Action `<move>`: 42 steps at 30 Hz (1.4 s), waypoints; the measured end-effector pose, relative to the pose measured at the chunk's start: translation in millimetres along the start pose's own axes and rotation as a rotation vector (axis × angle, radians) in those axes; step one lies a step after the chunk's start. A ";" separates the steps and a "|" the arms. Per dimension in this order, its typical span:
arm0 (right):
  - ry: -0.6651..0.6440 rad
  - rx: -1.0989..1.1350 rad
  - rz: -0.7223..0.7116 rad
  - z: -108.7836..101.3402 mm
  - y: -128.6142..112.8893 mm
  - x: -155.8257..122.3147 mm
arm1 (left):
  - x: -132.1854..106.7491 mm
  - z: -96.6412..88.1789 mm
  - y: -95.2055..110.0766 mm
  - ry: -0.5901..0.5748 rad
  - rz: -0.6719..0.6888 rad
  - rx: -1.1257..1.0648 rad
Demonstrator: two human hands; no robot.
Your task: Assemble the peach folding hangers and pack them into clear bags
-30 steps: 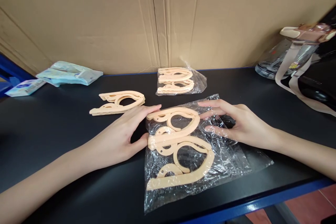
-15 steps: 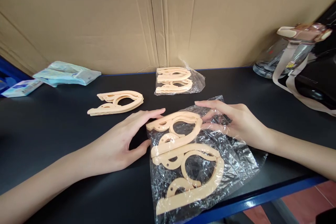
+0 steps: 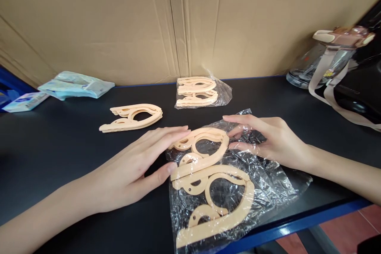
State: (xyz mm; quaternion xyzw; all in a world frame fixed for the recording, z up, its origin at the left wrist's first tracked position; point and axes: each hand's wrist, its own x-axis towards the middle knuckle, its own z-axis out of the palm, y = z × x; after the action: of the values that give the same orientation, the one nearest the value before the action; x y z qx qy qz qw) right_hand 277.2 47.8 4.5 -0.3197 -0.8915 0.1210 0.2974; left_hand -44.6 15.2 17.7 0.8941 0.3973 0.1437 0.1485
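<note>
Two beige folding clothes hangers (image 3: 235,216) lie folded side by side inside a clear plastic bag (image 3: 262,190) in front of me. My left hand (image 3: 143,162) rests at the bag's left edge. Its fingers lie stretched over the upper hanger (image 3: 222,152) at its straight ends, with the thumb apart on the edge below. My right hand (image 3: 264,139) is at the upper right of the bag, fingers spread, their tips touching the plastic beside that hanger's rounded end. Further back on the left lies an unbagged folded hanger (image 3: 149,113).
Another bag of folded hangers (image 3: 198,91) lies at the back by the cardboard wall (image 3: 119,27). Tissue packs (image 3: 77,84) are at the back left. A clear water bottle (image 3: 324,61) with a strap and a black object (image 3: 363,83) stand right. The black tabletop (image 3: 74,147) has a blue edge.
My left hand has shifted a little right, so its fingertips and thumb now lie over the bag's edge and the upper hanger's ends. My right hand has barely moved.
</note>
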 end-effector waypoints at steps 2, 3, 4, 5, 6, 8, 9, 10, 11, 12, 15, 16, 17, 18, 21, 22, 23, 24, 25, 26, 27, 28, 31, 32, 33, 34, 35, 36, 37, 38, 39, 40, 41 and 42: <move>0.008 0.003 -0.014 -1.0 -1.1 0.3 | -0.4 -0.5 0.9 -0.014 0.019 0.030; 0.007 0.005 -0.019 -1.3 -1.5 0.4 | -0.4 -0.4 1.0 -0.022 0.020 0.041; 0.004 0.009 -0.024 -1.5 -1.7 0.5 | -0.3 -0.2 0.9 -0.029 0.018 0.049; 0.002 0.013 -0.028 -1.9 -1.7 0.6 | -0.2 0.1 0.7 -0.036 0.013 0.053; -0.004 0.014 -0.026 -2.3 -1.5 0.6 | 0.2 0.2 0.4 -0.040 0.006 0.053; -0.026 -0.004 -0.005 -4.1 -0.9 0.6 | 1.2 0.2 -0.5 -0.027 -0.006 0.050; -0.040 -0.022 0.013 -5.4 -0.5 0.7 | 1.9 -0.1 -1.0 -0.009 -0.010 0.052; -0.058 -0.040 0.029 -6.9 -0.1 0.8 | 2.5 -0.4 -1.6 0.011 -0.013 0.062; -0.077 -0.054 0.046 -8.6 0.3 0.9 | 3.1 -0.7 -2.4 0.028 -0.016 0.078; -0.094 -0.060 0.057 -10.2 0.7 1.0 | 3.5 -1.1 -3.3 0.041 -0.019 0.098; -0.122 -0.056 0.082 -13.7 1.6 1.6 | 3.4 -1.8 -5.7 0.046 -0.034 0.146; -0.128 -0.052 0.088 -14.4 1.9 1.8 | 2.9 -1.9 -6.2 0.043 -0.040 0.155; -0.134 -0.051 0.093 -15.0 2.1 2.0 | 2.2 -2.0 -6.3 0.039 -0.048 0.161; -0.139 -0.048 0.094 -15.5 2.2 2.1 | 1.5 -2.1 -6.2 0.034 -0.059 0.162; -0.154 -0.033 0.083 -17.7 2.2 2.4 | -0.6 -1.8 -4.2 0.023 -0.102 0.142; -0.161 -0.029 0.080 -18.6 2.0 2.4 | -1.1 -1.5 -3.4 0.024 -0.114 0.130; -0.166 -0.027 0.075 -19.5 1.7 2.5 | -1.5 -1.1 -2.6 0.028 -0.123 0.119; -0.172 -0.025 0.068 -20.4 1.4 2.5 | -1.7 -0.8 -2.1 0.033 -0.126 0.110; -0.175 -0.024 0.058 -21.1 1.0 2.6 | -1.7 -0.6 -1.8 0.036 -0.124 0.104; -0.176 -0.022 0.050 -21.8 0.7 2.6 | -1.5 -0.7 -1.6 0.038 -0.113 0.102; -0.178 -0.019 0.044 -22.3 0.5 2.6 | -1.1 -1.4 -1.7 0.041 -0.095 0.106; -0.178 -0.017 0.041 -22.6 0.4 2.6 | -0.5 -2.7 -1.7 0.046 -0.070 0.116; -0.175 -0.023 0.041 -23.5 0.6 2.3 | 2.4 -11.2 -2.3 0.105 0.005 0.203; -0.171 -0.031 0.039 -24.0 0.8 2.3 | 3.6 -15.5 -2.8 0.140 0.013 0.252; -0.164 -0.042 0.031 -24.7 0.9 2.2 | 4.7 -20.2 -4.0 0.174 0.005 0.307; -0.157 -0.057 0.022 -25.6 1.0 2.2 | 5.8 -25.2 -6.1 0.198 -0.019 0.365; -0.149 -0.077 0.012 -26.7 1.0 2.3 | 6.7 -30.3 -9.4 0.213 -0.049 0.423; -0.142 -0.104 0.003 -28.0 1.1 2.5 | 7.2 -35.3 -13.9 0.205 -0.085 0.473; -0.132 -0.137 -0.005 -29.2 1.2 2.8 | 7.3 -40.2 -19.8 0.179 -0.121 0.517; -0.119 -0.172 -0.006 -30.6 1.5 3.1 | 7.1 -44.8 -26.8 0.146 -0.136 0.544; -0.103 -0.207 0.000 -31.8 1.8 3.5 | 6.4 -49.1 -34.4 0.095 -0.167 0.555; -0.083 -0.237 0.010 -33.0 2.1 3.9 | 5.4 -53.1 -42.5 0.056 -0.188 0.546; -0.059 -0.257 0.022 -34.2 2.5 4.3 | 4.2 -56.8 -50.3 0.042 -0.205 0.525; -0.033 -0.264 0.033 -35.3 2.8 4.7 | 2.9 -60.2 -57.8 0.021 -0.247 0.503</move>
State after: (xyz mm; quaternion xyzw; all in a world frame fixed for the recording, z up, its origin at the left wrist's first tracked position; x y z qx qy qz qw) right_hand 297.1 53.8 33.5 -0.3685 -0.8990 0.0124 0.2362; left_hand -103.9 63.5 51.3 0.8463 0.5278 0.0308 -0.0658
